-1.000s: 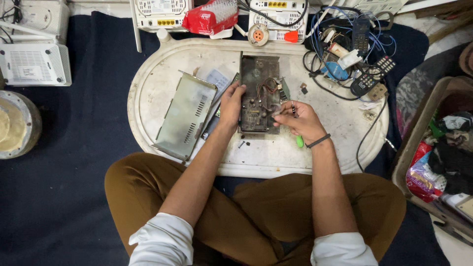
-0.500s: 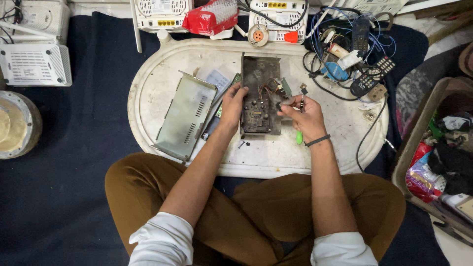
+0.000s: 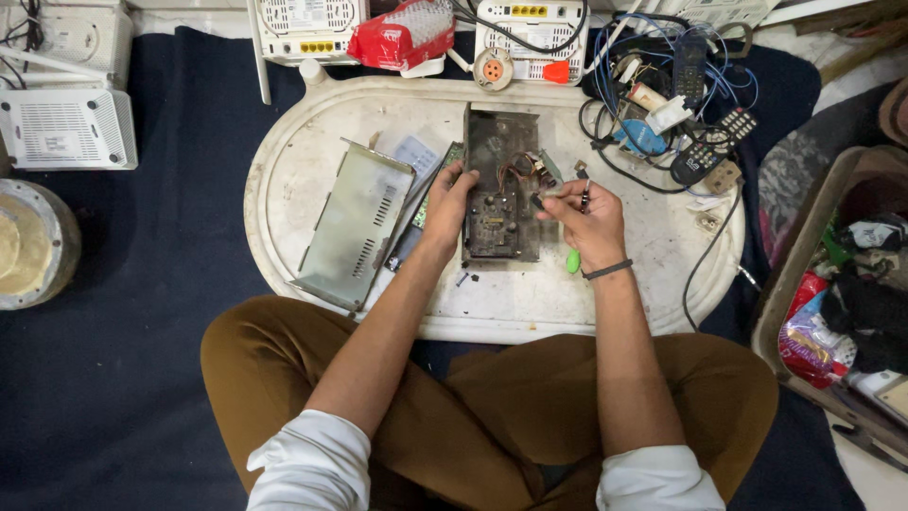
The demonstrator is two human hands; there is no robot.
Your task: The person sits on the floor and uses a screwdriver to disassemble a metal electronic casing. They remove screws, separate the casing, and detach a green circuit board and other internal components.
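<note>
While the person sits cross-legged at a low white oval table, the head view shows both hands on an open, dusty circuit box. The left hand has its fingers curled on the box's left edge, gripping it. The right hand is pinched shut on a small dark tool, just right of the box. A green handle pokes out below that hand. Left of the left fingers lies a grey metal cover. Beyond the right fingers sits a pile of cables and remotes.
</note>
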